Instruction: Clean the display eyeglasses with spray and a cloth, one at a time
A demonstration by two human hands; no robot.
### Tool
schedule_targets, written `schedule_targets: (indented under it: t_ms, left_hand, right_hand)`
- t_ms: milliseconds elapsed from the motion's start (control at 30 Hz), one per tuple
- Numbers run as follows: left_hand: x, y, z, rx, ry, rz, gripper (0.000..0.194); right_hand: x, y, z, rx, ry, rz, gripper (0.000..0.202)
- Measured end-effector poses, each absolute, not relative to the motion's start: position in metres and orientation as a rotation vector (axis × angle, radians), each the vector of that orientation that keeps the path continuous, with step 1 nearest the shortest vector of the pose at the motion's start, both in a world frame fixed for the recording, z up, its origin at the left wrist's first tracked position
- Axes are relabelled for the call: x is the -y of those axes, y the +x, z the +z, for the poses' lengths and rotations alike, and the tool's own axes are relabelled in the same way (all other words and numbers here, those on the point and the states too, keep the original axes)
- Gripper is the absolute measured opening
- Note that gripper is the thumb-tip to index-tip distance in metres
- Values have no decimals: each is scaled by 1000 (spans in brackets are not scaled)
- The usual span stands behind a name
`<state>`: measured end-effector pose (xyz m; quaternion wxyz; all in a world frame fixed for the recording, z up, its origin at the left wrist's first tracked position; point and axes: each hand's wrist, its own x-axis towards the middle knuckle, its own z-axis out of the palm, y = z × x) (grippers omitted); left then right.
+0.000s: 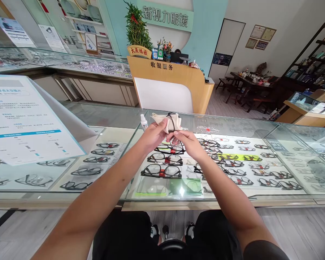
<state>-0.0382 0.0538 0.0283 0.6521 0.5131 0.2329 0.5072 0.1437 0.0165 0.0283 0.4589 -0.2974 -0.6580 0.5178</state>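
Note:
Above the glass counter, my left hand (155, 135) is closed, thumb on top, around a pale beige cloth (177, 122) and a pair of eyeglasses (172, 121). The thin dark frame of the eyeglasses crosses the folded cloth, and much of it is covered by cloth and fingers. On the near side, my right hand (189, 143) pinches the edge of the eyeglasses with thumb and fingertips. Both hands nearly meet. A small white spray bottle (143, 122) stands upright on the counter, just beyond my left hand.
Several rows of spectacle frames (165, 171) lie inside the glass display counter (233, 196) below my arms. A large printed sign (29, 119) stands on the left. Farther off are a wooden cashier desk (200, 81), a potted plant (138, 29) and a dark table (249, 81).

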Motion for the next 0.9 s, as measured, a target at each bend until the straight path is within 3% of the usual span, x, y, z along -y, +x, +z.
schedule_targets:
  t_ms: [267, 467, 533, 900]
  left_hand:
    - [-63, -48, 25, -493, 1238, 1168, 42]
    - [-64, -40, 17, -716, 1231, 1370, 78]
    - [-63, -36, 16, -749, 1241, 1450, 82]
    - [-56, -33, 18, -725, 1425, 1461, 63]
  right_hand:
    - [-17, 150, 34, 1580, -753, 1282, 45]
    - [-21, 148, 27, 1487, -762, 1322, 44]
    - [-21, 147, 26, 1455, -747, 1343, 44]
    - [-21, 145, 25, 1388, -725, 1399, 41]
